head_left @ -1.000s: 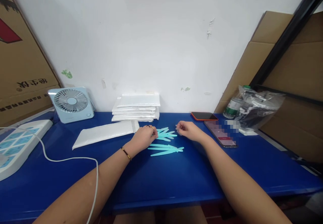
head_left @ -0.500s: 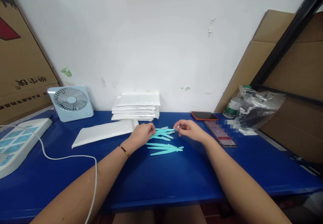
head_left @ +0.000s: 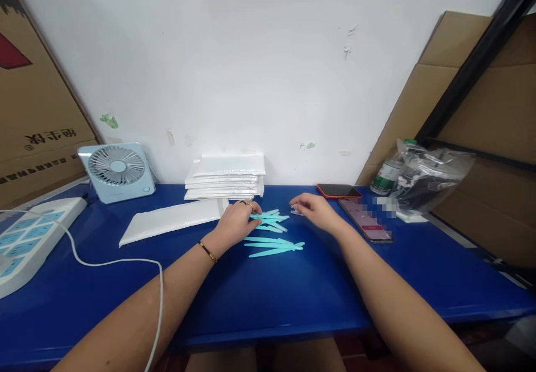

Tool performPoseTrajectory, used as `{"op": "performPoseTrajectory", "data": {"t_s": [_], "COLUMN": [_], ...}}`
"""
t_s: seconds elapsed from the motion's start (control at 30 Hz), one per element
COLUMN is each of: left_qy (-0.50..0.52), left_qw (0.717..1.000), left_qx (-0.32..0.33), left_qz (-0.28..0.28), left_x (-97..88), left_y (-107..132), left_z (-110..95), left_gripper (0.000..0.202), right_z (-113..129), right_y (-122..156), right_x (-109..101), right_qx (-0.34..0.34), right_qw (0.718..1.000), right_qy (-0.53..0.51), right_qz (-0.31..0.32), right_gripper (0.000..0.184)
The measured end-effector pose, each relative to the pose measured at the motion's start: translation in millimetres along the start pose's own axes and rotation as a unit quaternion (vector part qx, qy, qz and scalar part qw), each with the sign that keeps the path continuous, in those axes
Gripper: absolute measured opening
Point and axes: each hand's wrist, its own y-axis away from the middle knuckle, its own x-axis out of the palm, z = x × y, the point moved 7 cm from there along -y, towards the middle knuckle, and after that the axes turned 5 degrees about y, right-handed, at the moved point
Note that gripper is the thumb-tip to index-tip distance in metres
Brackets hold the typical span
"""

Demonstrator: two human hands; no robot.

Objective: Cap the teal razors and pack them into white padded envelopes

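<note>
My left hand is closed, thumb and fingers pinched round one slim turquoise eyebrow razor. That razor points right, above a loose heap of others on the blue table. Closer to me lies a second group of turquoise razors, fanned out and partly overlapping. My right hand is low over the table, right of the heap. Its fingertips are closed on a small clear plastic piece, which looks like a razor cap; the fingers partly hide it.
Behind my left hand are a flat white bubble mailer and a stack of mailers. A fan, power strip and white cable are left. Two phones, a bottle and a plastic bag stand right.
My right hand has moved slightly away from the razor's tip and turned palm down, with the clear piece lower at its fingertips. The left hand has shifted a little to the right.
</note>
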Motion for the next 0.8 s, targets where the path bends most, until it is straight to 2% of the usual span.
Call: {"op": "performPoseTrajectory", "data": {"t_s": [0.07,0.17,0.3,0.4,0.47,0.53,0.63,0.7,0.8], "left_qy": [0.006,-0.005,-0.015,-0.018,-0.011,0.005,0.021,0.026,0.028], "left_qw": [0.998,0.993,0.99,0.992,0.995,0.997,0.999,0.999,0.999], "left_qx": [0.031,0.054,0.054,0.048,0.036,0.015,-0.011,-0.016,-0.018], "left_qz": [0.045,0.104,0.128,0.119,0.097,0.072,0.04,0.032,0.035], "left_x": [5.0,13.2,18.0,17.7,14.6,10.7,5.6,4.2,4.3], "left_y": [2.6,7.6,10.7,9.9,7.8,5.5,3.1,2.4,2.3], "left_z": [-6.1,-13.0,-17.1,-17.2,-14.8,-9.9,-2.5,0.1,0.6], "left_gripper": [0.02,0.019,0.011,0.014,0.017,0.018,0.016,0.016,0.016], "right_z": [-15.4,-28.2,-23.3,-17.8,-14.6,-11.0,-3.1,4.6,13.7], "right_y": [-0.6,-0.7,-3.6,-4.9,-3.0,0.6,6.1,7.9,7.7], "right_x": [-10.6,-8.8,11.1,17.1,15.1,10.3,2.3,-1.1,-1.1], "right_qx": [0.016,0.022,0.0,0.006,0.008,0.01,0.013,0.0,-0.021], "right_qw": [0.997,0.99,0.981,0.977,0.987,0.997,0.989,0.984,0.987], "right_qy": [0.075,0.136,0.189,0.206,0.15,0.039,-0.115,-0.15,-0.134], "right_qz": [-0.012,0.018,0.05,0.045,0.051,0.066,0.089,0.094,0.091], "right_gripper": [0.02,0.016,0.013,0.01,0.011,0.017,0.031,0.033,0.032]}}
